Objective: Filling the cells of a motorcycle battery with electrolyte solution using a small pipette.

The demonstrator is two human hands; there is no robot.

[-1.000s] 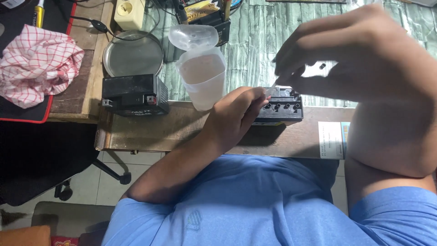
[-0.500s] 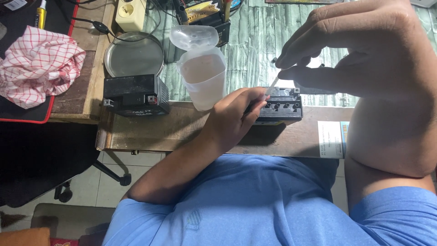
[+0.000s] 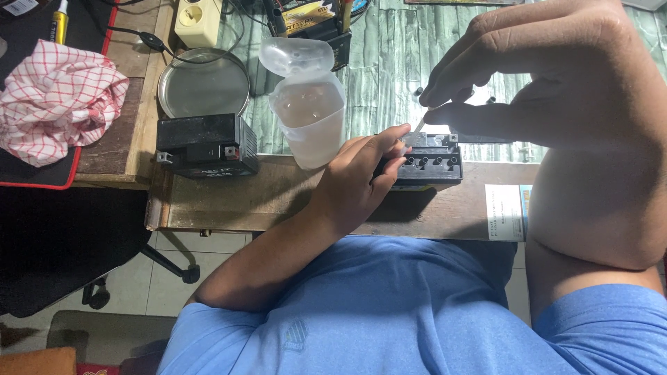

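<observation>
Two hands work over one small black battery (image 3: 429, 161) at the desk edge. My left hand (image 3: 358, 182) grips its left end. My right hand (image 3: 549, 76), at about 2 o'clock from it, pinches a thin clear tube (image 3: 419, 126) slanting down to the open cells. The battery's long axis runs 9 to 3 o'clock. A cloudy jug (image 3: 309, 123) stands at 10 o'clock.

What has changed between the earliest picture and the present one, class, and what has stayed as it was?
The right hand has come down and steadied from a blurred, raised pose, its fingertips pinching a thin clear tube over the open small battery. The left hand has crept slightly forward along the battery's left end. The plastic jug, the second battery, the round metal lid and the checked cloth kept their places.
</observation>
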